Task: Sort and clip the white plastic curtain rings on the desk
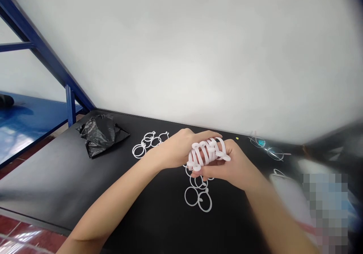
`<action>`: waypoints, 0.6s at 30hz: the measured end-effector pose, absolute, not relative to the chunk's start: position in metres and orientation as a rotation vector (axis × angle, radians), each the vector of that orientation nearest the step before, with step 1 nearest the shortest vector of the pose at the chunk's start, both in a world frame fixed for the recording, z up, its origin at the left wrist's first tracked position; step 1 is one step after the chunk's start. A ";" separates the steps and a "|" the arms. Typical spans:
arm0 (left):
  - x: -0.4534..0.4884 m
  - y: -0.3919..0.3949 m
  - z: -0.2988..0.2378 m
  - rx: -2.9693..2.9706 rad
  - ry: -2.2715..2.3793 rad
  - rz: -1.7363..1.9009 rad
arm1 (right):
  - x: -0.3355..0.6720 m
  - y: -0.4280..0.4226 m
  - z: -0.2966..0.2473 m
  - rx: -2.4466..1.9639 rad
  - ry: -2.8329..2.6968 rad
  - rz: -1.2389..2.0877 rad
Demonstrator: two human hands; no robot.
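Note:
A stacked bundle of white plastic curtain rings (202, 153) with small eyelets is held above the black tabletop between my two hands. My left hand (180, 148) is closed around its left and far side, its fingers partly hidden behind the rings. From the right, my right hand (235, 165) grips the bundle, thumb and fingers bent along the near side. Below the hands lie several loose white rings (211, 203), partly covered by my right fingers. More white rings (138, 158) lie overlapping to the left, some behind my left hand.
A crumpled black plastic bag (102, 133) lies on the black table (51, 186) at the left. Eyeglasses (275, 154) and a tiny yellow bit (237, 138) are at the right. A whitish object (289, 193) sits beside a pixelated patch. Blue metal framing (53, 61) stands left, against a white wall (184, 49).

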State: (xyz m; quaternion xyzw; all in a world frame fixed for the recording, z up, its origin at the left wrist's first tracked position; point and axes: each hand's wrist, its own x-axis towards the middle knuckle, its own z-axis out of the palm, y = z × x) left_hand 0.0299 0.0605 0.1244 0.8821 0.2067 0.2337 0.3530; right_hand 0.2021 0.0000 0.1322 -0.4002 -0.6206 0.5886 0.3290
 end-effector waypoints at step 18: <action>0.027 0.055 0.133 2.305 0.570 0.667 | 0.204 -0.014 0.141 -1.051 -1.692 1.226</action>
